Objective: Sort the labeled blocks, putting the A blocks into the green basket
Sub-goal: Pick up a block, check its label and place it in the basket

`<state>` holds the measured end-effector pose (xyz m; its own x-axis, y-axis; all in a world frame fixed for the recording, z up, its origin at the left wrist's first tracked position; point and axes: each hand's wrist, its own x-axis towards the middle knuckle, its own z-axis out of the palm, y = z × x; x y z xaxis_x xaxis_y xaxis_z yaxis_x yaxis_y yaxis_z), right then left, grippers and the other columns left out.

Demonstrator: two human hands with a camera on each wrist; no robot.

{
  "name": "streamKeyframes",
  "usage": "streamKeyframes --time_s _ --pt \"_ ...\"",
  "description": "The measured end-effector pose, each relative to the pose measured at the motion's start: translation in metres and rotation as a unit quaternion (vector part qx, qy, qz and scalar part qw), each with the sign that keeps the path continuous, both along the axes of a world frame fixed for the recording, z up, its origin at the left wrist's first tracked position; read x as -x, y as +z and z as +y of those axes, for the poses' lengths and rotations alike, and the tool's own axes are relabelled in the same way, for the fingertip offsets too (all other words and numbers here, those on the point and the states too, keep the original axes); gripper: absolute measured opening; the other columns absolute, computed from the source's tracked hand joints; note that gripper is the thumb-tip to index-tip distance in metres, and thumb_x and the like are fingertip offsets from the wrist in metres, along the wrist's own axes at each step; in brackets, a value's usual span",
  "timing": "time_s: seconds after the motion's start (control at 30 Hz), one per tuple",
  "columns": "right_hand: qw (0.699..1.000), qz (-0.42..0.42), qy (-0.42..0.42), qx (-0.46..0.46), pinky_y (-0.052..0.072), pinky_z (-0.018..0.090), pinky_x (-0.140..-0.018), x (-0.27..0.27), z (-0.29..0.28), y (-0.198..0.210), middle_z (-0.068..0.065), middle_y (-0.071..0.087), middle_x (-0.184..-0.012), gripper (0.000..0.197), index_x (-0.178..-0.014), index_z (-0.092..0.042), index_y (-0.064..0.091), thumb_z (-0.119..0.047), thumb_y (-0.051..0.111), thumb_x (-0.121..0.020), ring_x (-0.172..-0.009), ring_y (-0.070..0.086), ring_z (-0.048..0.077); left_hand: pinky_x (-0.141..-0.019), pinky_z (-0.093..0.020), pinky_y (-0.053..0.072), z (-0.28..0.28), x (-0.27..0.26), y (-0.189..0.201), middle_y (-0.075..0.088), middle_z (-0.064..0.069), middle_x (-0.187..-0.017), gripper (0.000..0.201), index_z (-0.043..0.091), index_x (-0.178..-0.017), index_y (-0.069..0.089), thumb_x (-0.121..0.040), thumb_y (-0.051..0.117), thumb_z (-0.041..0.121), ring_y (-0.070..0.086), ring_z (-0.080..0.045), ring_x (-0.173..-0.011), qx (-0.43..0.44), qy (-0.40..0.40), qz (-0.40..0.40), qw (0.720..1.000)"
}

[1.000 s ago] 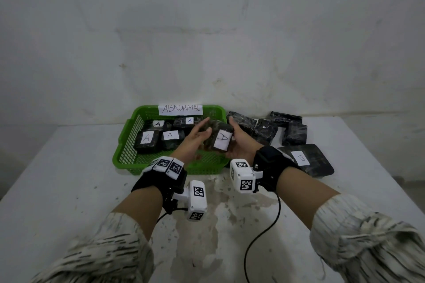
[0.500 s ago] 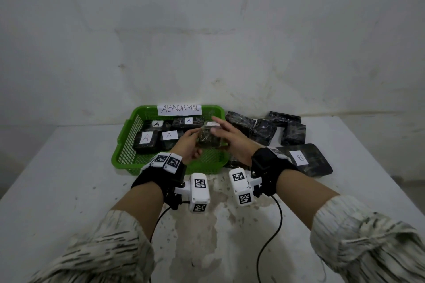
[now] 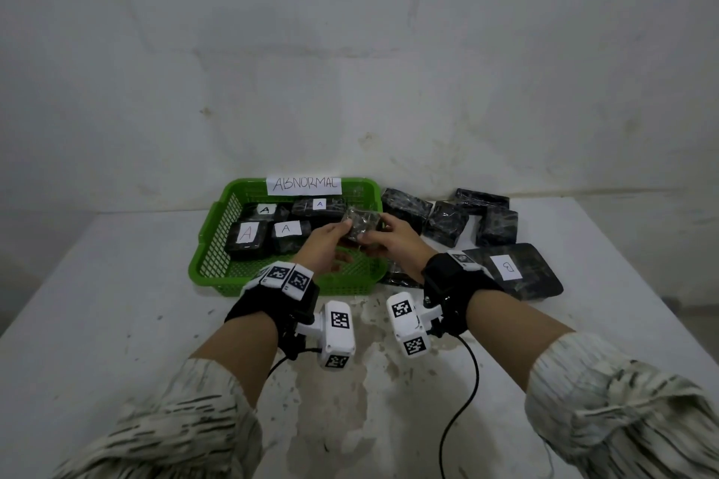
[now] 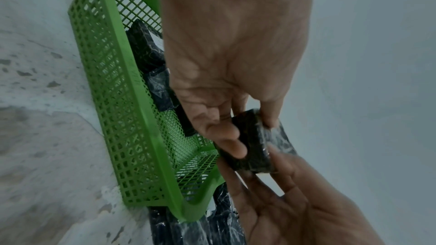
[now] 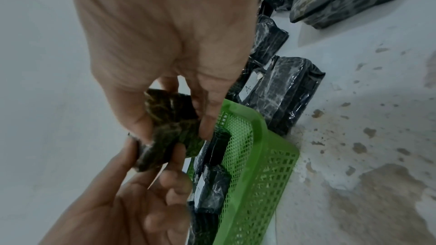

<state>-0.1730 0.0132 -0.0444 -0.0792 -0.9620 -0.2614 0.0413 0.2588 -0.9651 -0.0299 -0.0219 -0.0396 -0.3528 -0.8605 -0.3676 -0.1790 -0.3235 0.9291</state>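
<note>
Gripping one dark wrapped block (image 3: 362, 226) from both sides, the left hand (image 3: 325, 245) and right hand (image 3: 393, 247) hold it above the green basket (image 3: 218, 245), near its right side. Four A blocks (image 3: 286, 233) lie inside; the held block's label seems turned away. More blocks (image 3: 445, 224) sit on the table (image 3: 116, 323).

1. Your left hand (image 3: 325, 243) and right hand (image 3: 393, 243) together grip a dark wrapped block (image 3: 362, 225) above the green basket (image 3: 212, 245).
2. Four A-labelled blocks (image 3: 286, 231) lie inside the basket.
</note>
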Motion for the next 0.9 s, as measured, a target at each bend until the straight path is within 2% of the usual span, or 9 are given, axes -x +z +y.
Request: streamKeyframes --time_s 0.1,0.2,0.33,0.4,0.57,0.6,0.67,0.77,0.9 --pt "1.000 -0.003 -0.009 -0.013 0.049 0.038 -0.094 0.002 -0.002 -0.001 0.017 0.054 -0.128 0.062 -0.138 -0.012 0.046 0.016 0.052 -0.083 -0.110 0.055 0.029 -0.070 -0.032 0.049 0.002 0.001 -0.002 0.057 -0.013 -0.118 0.047 0.009 -0.133 0.046 -0.099 0.035 0.040 0.060 -0.024 -0.089 -0.010 -0.021 -0.007 1.000" --pt "1.000 0.010 0.005 -0.011 0.050 0.030 -0.081 0.006 -0.003 -0.005 0.014 0.050 -0.135 0.074 -0.136 -0.018 0.051 0.023 0.034 -0.076 -0.118 0.050 0.030 -0.091 -0.045 0.044 0.001 0.001 -0.003 0.044 -0.014 -0.137 0.054 0.012 -0.137 0.038 -0.098 0.028 0.048 0.045 -0.032 -0.123 -0.031 0.014 -0.018 0.999" --pt "0.997 0.049 0.051 -0.025 0.046 0.019 -0.060 0.005 -0.001 -0.004 0.004 0.055 -0.094 0.078 -0.139 -0.023 0.045 0.023 0.028 -0.078 -0.081 0.051 0.013 -0.067 -0.040 0.054 -0.001 -0.005 -0.001 0.043 -0.015 -0.135 0.047 0.009 -0.137 0.029 -0.097 0.047 0.024 0.053 -0.030 -0.107 -0.093 0.071 0.074 0.990" --pt "0.997 0.056 0.027 -0.041 0.040 0.022 -0.058 0.003 -0.003 -0.008 0.007 0.050 -0.082 0.074 -0.142 -0.019 0.036 0.022 0.032 -0.081 -0.072 0.047 0.015 -0.074 -0.040 0.052 0.000 -0.007 -0.001 0.048 -0.017 -0.132 0.039 0.002 -0.134 0.038 -0.097 0.045 0.012 0.054 -0.025 -0.100 -0.099 0.046 0.071 0.992" --pt "0.990 0.077 -0.061 -0.097 0.043 0.036 -0.071 -0.002 -0.015 -0.021 0.014 0.052 -0.094 0.018 -0.113 -0.009 0.049 -0.008 0.051 -0.095 -0.076 0.051 0.021 -0.087 -0.044 0.048 -0.008 -0.014 -0.011 0.046 -0.024 -0.135 0.025 0.002 -0.121 0.045 -0.096 0.046 0.004 0.052 -0.034 -0.110 -0.087 0.108 0.061 0.988" --pt "0.990 0.071 -0.052 -0.107 0.044 0.034 -0.070 -0.004 -0.017 -0.023 0.017 0.054 -0.095 0.014 -0.104 -0.009 0.051 -0.022 0.050 -0.098 -0.074 0.051 0.022 -0.086 -0.044 0.049 -0.010 -0.015 -0.013 0.046 -0.024 -0.135 0.030 0.000 -0.125 0.043 -0.095 0.047 0.003 0.053 -0.035 -0.110 -0.083 0.119 0.054 0.988" --pt "0.990 0.039 -0.021 -0.135 0.052 0.030 -0.061 -0.009 -0.018 -0.022 0.019 0.056 -0.110 0.041 -0.113 -0.003 0.055 -0.040 0.047 -0.099 -0.078 0.057 0.025 -0.085 -0.044 0.051 -0.015 -0.016 -0.020 0.048 -0.023 -0.133 0.037 -0.002 -0.129 0.041 -0.093 0.051 0.004 0.055 -0.035 -0.110 -0.061 0.118 0.019 0.991" --pt "0.991 0.028 -0.003 -0.133 0.057 0.037 -0.073 -0.014 -0.021 -0.024 0.017 0.058 -0.118 0.048 -0.123 0.005 0.052 -0.035 0.054 -0.097 -0.091 0.060 0.028 -0.096 -0.049 0.046 -0.016 -0.019 -0.023 0.051 -0.021 -0.131 0.040 0.003 -0.128 0.043 -0.092 0.056 0.015 0.054 -0.036 -0.116 -0.016 0.072 -0.073 0.995" --pt "0.988 0.021 -0.051 -0.142 0.053 0.037 -0.076 -0.022 -0.033 -0.024 0.027 0.056 -0.124 0.013 -0.087 -0.003 0.057 -0.012 0.055 -0.096 -0.102 0.059 0.033 -0.089 -0.031 0.040 -0.020 -0.025 -0.028 0.052 -0.016 -0.128 0.040 0.006 -0.130 0.044 -0.096 0.048 0.028 0.051 -0.032 -0.116 0.037 0.030 -0.164 0.985"
